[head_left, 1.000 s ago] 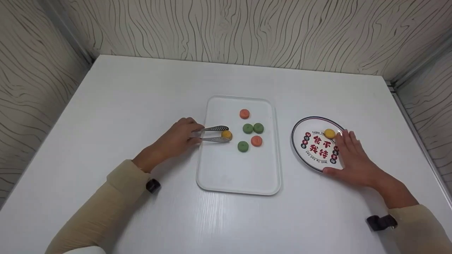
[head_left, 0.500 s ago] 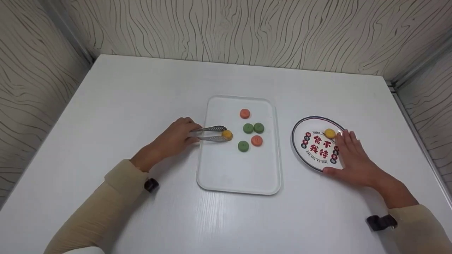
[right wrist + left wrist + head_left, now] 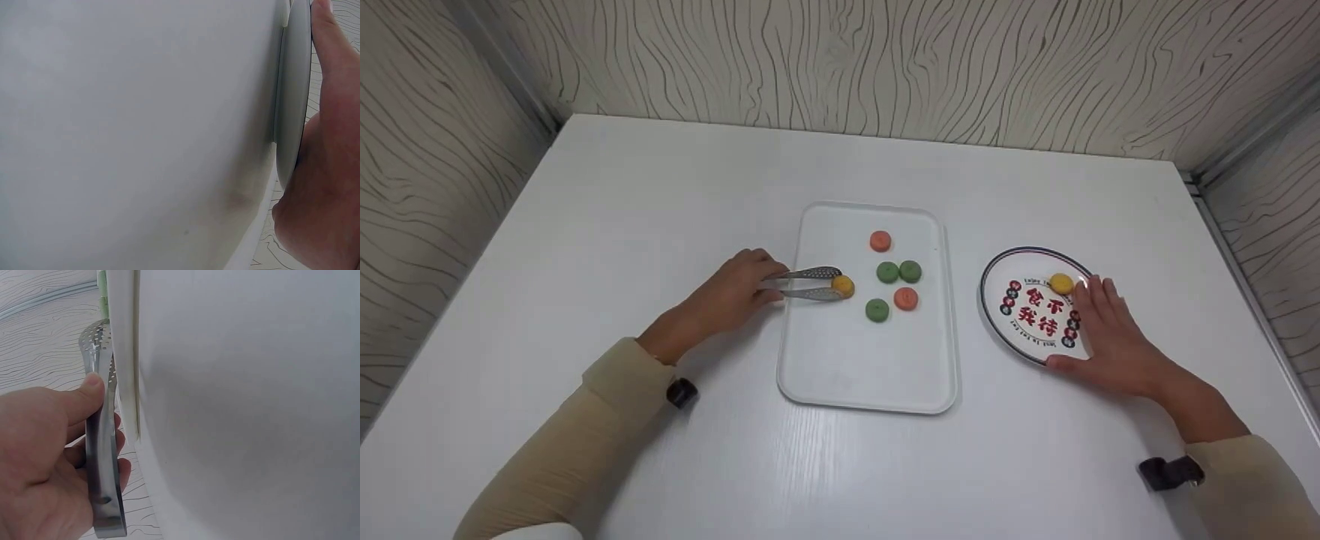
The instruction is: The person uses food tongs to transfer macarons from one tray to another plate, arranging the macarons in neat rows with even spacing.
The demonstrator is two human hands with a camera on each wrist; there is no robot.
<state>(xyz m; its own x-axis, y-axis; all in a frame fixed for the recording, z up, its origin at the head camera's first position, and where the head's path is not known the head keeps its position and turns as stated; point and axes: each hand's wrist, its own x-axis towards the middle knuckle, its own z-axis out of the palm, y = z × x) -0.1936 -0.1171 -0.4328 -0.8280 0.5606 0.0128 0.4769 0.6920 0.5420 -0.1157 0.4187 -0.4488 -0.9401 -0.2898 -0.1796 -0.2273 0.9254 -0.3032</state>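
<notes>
Wood-grain-patterned panels (image 3: pixel 840 67) stand behind and beside a white surface (image 3: pixel 637 202). On it lies a white tray (image 3: pixel 870 367). Of the hands, the left hand (image 3: pixel 727 292) grips perforated metal tongs (image 3: pixel 810 294), thumb on one side and fingers on the other. Their tips flank a yellow piece (image 3: pixel 844 286) on the tray, near its left edge; whether both tips touch it, I cannot tell. Farther right on the tray are three green pieces (image 3: pixel 877 310), two side by side, and two orange pieces (image 3: pixel 906 299). Beyond the tray, the right hand (image 3: pixel 1117 349), fingers straight, touches the rim of a printed plate (image 3: pixel 1020 262) bearing another yellow piece (image 3: pixel 1061 283).
</notes>
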